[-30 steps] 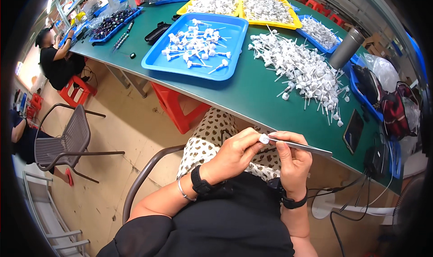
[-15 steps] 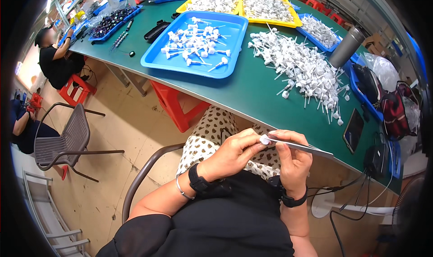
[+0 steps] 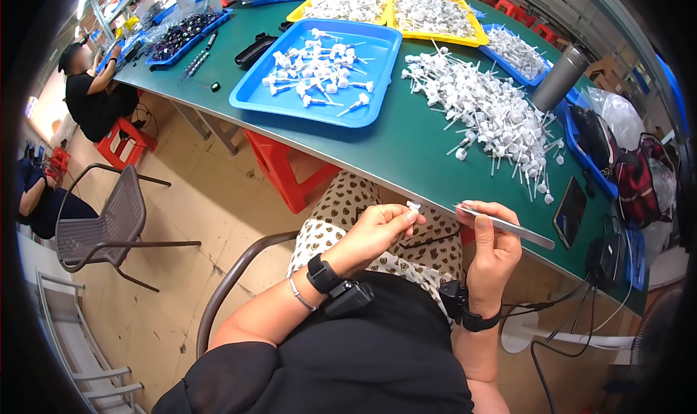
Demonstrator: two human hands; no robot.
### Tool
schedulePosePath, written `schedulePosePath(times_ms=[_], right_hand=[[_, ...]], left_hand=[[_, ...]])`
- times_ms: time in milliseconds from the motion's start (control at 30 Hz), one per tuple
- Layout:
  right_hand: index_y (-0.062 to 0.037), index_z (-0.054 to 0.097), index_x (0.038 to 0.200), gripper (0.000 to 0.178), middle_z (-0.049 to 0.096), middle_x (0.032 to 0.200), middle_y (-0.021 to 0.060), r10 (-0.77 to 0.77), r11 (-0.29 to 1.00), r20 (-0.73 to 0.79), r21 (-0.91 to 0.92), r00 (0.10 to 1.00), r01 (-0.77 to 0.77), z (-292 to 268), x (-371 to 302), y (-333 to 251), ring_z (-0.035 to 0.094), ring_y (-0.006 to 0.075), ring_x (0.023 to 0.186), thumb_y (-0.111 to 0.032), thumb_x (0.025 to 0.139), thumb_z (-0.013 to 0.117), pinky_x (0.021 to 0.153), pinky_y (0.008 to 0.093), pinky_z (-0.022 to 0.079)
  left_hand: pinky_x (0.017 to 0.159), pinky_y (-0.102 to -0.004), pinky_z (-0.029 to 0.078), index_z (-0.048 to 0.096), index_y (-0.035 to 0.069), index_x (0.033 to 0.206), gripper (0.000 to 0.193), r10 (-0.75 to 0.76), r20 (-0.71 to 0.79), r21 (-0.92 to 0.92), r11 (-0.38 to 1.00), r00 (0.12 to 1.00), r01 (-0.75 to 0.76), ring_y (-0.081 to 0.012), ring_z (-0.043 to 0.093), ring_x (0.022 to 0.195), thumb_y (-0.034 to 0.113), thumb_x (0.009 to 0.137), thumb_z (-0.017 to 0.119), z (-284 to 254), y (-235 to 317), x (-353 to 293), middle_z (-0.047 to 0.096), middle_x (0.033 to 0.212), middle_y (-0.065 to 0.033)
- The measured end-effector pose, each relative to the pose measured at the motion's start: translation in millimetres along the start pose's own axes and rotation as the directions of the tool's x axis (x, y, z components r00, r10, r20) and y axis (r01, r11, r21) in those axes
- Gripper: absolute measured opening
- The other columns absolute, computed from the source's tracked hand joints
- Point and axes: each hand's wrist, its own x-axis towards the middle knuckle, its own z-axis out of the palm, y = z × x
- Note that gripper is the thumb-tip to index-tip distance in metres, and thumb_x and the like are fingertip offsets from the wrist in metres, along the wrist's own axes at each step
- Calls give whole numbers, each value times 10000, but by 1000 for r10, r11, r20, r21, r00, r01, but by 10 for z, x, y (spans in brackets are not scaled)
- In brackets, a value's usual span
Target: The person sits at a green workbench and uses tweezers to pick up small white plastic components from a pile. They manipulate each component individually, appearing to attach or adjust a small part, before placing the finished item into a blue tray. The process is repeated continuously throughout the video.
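The left hand is closed in a pinch, thumb and index finger on a small white plastic piece held over the lap. The right hand is closed around metal tweezers, whose tips point at the piece with a gap between; whether the tips meet is too small to tell.

The likeliest mishap is the piece slipping, since only fingertips hold it; it could drop into the folds of the patterned trousers or down to the floor, where so small a thing may be hard to find. Tweezers brought in off line could scratch the piece or jab a left fingertip.

Beyond the hands, the edge of the green surface lies between them and the blue tray of similar stemmed pieces. That tray sits close to the edge, so a knock from a forearm might shift it. To its right spreads a loose heap of white stemmed pieces; a sweeping sleeve could scatter them. A phone and a black box with cables crowd the right side, where a cable might snag an arm. Farther off stand a grey flask and two filled yellow trays.
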Motion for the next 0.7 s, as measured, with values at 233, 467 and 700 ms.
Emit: schedulePosePath(times_ms=[233, 467, 700], right_hand=[[51, 608, 1179, 173, 702, 1114, 126, 20, 1000, -7, 14, 1000, -20, -7, 8, 42, 700, 173, 1001, -59, 1045, 605, 915, 300, 572], [51, 605, 1170, 166, 710, 1100, 127, 32, 999, -12, 24, 999, -32, -13, 15, 26, 702, 169, 991, -57, 1044, 607, 907, 294, 574], [53, 599, 1168, 162, 712, 1096, 130, 25, 999, -11, 34, 1000, -24, -15, 12, 31, 703, 170, 988, -54, 1045, 603, 910, 302, 575]], left_hand=[[574, -175, 340, 699, 4, 1194, 305, -22, 54, -121, 992, 998, 28, -9, 391, 635, 260, 1079, 581, 7, 62, -34, 580, 850, 64], [587, -185, 341, 682, -20, 1218, 305, -40, 88, -206, 977, 995, 58, -25, 379, 659, 233, 1079, 584, 6, 184, -50, 560, 837, 56], [525, -187, 328, 687, -25, 1114, 295, -175, 107, -423, 883, 979, 204, -42, 382, 619, 248, 1079, 580, -24, 224, 36, 564, 801, 9]])
